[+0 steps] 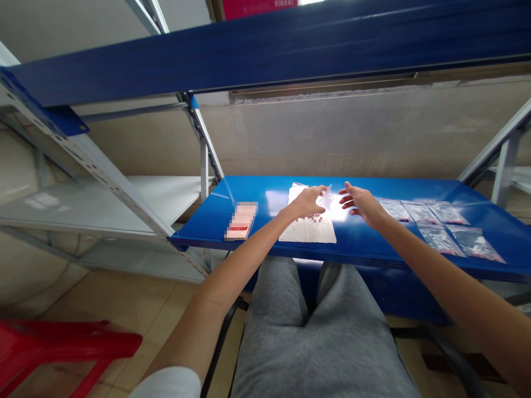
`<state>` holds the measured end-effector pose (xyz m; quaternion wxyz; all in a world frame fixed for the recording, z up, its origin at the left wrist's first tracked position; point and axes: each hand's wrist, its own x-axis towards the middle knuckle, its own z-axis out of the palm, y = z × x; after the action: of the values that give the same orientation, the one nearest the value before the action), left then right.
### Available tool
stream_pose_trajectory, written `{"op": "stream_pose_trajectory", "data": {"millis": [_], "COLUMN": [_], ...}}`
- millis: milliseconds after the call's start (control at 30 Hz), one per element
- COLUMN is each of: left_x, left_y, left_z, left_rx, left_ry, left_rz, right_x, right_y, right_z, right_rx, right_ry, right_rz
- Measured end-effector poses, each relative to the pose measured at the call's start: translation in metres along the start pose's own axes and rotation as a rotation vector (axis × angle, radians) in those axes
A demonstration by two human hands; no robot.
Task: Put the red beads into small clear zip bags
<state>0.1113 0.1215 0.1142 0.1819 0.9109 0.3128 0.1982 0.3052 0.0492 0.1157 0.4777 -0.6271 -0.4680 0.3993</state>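
My left hand (pixel 307 202) is closed on a small clear plastic bag (pixel 327 199), with thumb and fingers curved around its near side. Below it lies a whitish cloth or sheet (pixel 307 234), and several small dark-red pieces (pixel 316 218) are scattered on top. Just right of the bag, my right hand (pixel 360 203) hovers with its fingers apart and nothing in them. Beyond that hand, several flat clear zip bags (pixel 440 237) with reddish contents lie on the blue shelf (pixel 360 243).
A blurred-out pinkish rectangular item (pixel 241 220) lies at the shelf's left end. Overhead runs a blue beam (pixel 265 50); a grey upright post (pixel 120 177) stands on the left. A red plastic stool (pixel 70 345) is on the floor at lower left.
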Motion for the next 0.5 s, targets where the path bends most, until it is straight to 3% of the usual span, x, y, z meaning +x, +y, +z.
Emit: {"op": "stream_pose_trajectory", "data": {"millis": [133, 233, 333, 500], "left_x": [0.017, 0.029, 0.04, 0.058], "left_y": [0.007, 0.011, 0.01, -0.007], "left_z": [-0.008, -0.012, -0.015, -0.015], "left_rx": [0.445, 0.548, 0.459, -0.05], "left_ry": [-0.139, -0.154, -0.055, 0.208], "left_rz": [0.215, 0.315, 0.31, -0.013], "right_x": [0.001, 0.002, 0.007, 0.025], "right_y": [-0.006, 0.0, 0.009, 0.015], "right_z": [-0.005, -0.005, 0.0, 0.02], "right_rx": [0.062, 0.12, 0.237, 0.39], "right_ry": [-0.098, -0.121, -0.057, 0.105], "right_rz": [-0.031, -0.061, -0.108, -0.166]}}
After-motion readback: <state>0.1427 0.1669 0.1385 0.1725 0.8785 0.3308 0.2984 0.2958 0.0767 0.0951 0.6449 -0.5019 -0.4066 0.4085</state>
